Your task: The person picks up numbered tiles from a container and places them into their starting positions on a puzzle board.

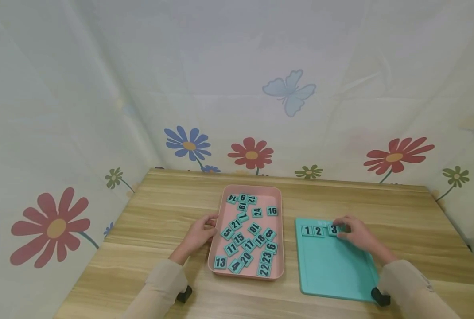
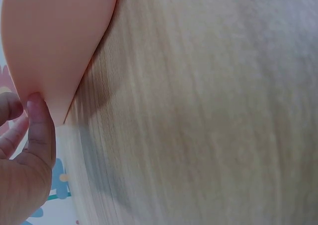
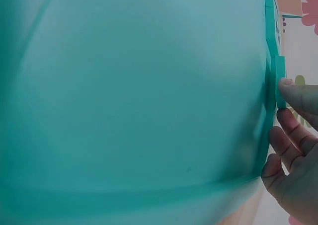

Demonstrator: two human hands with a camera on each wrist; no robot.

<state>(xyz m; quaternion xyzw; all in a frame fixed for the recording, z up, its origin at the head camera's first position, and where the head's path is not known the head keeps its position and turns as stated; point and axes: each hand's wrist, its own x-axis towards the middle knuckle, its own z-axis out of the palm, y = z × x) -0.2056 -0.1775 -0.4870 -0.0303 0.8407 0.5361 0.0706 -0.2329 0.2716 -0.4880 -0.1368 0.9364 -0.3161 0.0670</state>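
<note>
My right hand [image 1: 358, 235] pinches a teal number tile marked 3 [image 1: 332, 230] between thumb and fingers at the top of a teal board [image 1: 336, 270]. In the right wrist view the tile [image 3: 280, 78] stands slightly proud of its neighbours, with the thumb on its edge. Tiles 1 [image 1: 307, 230] and 2 [image 1: 318, 231] lie side by side to its left. My left hand [image 1: 197, 235] holds the left rim of a pink tray [image 1: 278, 195], the thumb [image 2: 39, 115] against its outer wall.
Inside the tray lie several loose number tiles at various angles, among them 16 [image 1: 272, 211], 13 [image 1: 220, 262] and 22 [image 1: 263, 269]. Tray and board stand apart on a wooden table [image 1: 181, 190]. A flower-printed curtain [image 1: 221, 88] hangs behind the table and along its left.
</note>
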